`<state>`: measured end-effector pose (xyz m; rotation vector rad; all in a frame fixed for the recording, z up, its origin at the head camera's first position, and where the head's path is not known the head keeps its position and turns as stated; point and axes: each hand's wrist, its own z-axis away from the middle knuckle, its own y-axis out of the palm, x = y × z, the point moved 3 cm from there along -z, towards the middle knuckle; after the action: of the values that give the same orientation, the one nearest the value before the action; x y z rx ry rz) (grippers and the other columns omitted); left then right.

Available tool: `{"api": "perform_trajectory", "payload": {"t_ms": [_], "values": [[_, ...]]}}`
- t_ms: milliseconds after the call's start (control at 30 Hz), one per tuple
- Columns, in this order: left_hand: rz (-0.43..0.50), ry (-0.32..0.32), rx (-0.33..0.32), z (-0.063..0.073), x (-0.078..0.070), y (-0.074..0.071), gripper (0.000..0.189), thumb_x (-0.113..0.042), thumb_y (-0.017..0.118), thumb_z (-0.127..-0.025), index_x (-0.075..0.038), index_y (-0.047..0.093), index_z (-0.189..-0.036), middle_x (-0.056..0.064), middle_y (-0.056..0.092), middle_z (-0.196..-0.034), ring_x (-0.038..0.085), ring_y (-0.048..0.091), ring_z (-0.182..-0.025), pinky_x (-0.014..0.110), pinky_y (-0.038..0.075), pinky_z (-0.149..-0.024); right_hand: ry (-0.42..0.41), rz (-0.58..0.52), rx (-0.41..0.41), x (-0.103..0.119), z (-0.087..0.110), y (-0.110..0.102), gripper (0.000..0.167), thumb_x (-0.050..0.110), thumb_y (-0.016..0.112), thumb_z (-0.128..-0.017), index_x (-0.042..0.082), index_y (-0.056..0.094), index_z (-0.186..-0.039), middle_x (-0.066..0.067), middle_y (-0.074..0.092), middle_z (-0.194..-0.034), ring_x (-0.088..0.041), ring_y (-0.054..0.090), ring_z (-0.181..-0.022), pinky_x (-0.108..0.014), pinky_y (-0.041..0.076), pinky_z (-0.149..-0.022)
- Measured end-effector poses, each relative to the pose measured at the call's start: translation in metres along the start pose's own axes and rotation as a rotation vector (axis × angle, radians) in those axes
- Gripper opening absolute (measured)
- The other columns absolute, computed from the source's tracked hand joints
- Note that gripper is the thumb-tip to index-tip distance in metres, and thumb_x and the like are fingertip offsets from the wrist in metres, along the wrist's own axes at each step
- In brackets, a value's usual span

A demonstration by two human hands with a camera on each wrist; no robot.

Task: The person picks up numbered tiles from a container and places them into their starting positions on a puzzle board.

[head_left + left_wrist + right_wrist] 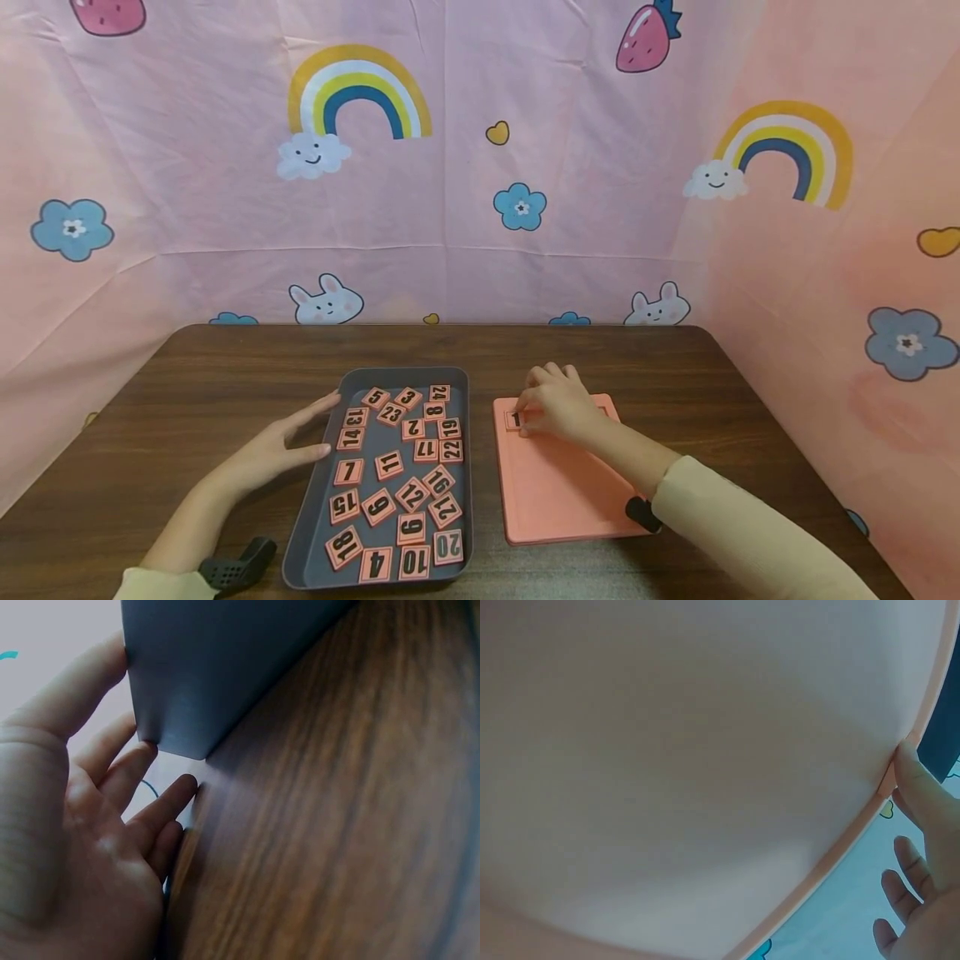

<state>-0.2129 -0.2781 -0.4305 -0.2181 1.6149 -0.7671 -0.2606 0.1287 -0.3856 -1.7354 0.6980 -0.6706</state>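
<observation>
At the pink board's [555, 492] far left corner, my right hand [558, 404] holds a small pink tile [513, 420] between thumb and fingertips. A black 1 shows on the tile, and the fingers cover its right part. In the right wrist view, the thumb [922, 784] lies on the tile at the board's corner, the other fingers spread beyond the edge. My left hand [262, 454] rests beside the grey tray [306, 533], its fingers loosely extended. Fingertips [146, 750] touch the tray's outer wall in the left wrist view.
Number tiles lie scattered in the tray, among them a 7 [348, 472], an 11 [388, 465] and a 4 [376, 565]. Tray and board stand side by side on a dark wooden table [247, 367]. Patterned cloth [450, 275] hangs behind and at both sides.
</observation>
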Motion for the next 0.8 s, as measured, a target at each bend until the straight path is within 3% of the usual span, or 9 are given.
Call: {"api": "perform_trajectory", "payload": {"t_ms": [367,633,800], "values": [[0.014,-0.005,0.004,-0.002,0.003,0.001,0.071,-0.029,0.065,-0.091,-0.023,0.029,-0.152,0.016,0.021,-0.156,0.05,0.016,-0.137,0.076,0.021,-0.094,-0.033,-0.04,-0.044,0.0,-0.004,-0.013,0.033,0.033,0.084,-0.072,0.02,0.076,-0.101,0.0,0.055,-0.103,-0.022,0.046,-0.097,-0.044,0.034,-0.079],[0.017,0.028,0.005,-0.001,0.002,0.002,0.069,-0.026,0.065,-0.092,-0.022,0.03,-0.151,0.017,0.022,-0.155,0.051,0.016,-0.137,0.076,0.021,-0.093,-0.084,-0.151,-0.1,0.008,-0.022,-0.037,0.036,0.027,0.083,-0.073,0.022,0.074,-0.107,0.002,0.052,-0.106,-0.02,0.043,-0.102,-0.043,0.029,-0.081],[0.016,0.04,0.006,0.0,0.001,0.0,0.069,-0.024,0.065,-0.092,-0.021,0.03,-0.151,0.016,0.023,-0.155,0.051,0.018,-0.136,0.075,0.024,-0.093,-0.126,-0.185,-0.063,0.021,-0.036,-0.037,0.033,0.031,0.08,-0.077,0.025,0.074,-0.109,0.004,0.049,-0.108,-0.018,0.04,-0.103,-0.042,0.027,-0.082]]}}
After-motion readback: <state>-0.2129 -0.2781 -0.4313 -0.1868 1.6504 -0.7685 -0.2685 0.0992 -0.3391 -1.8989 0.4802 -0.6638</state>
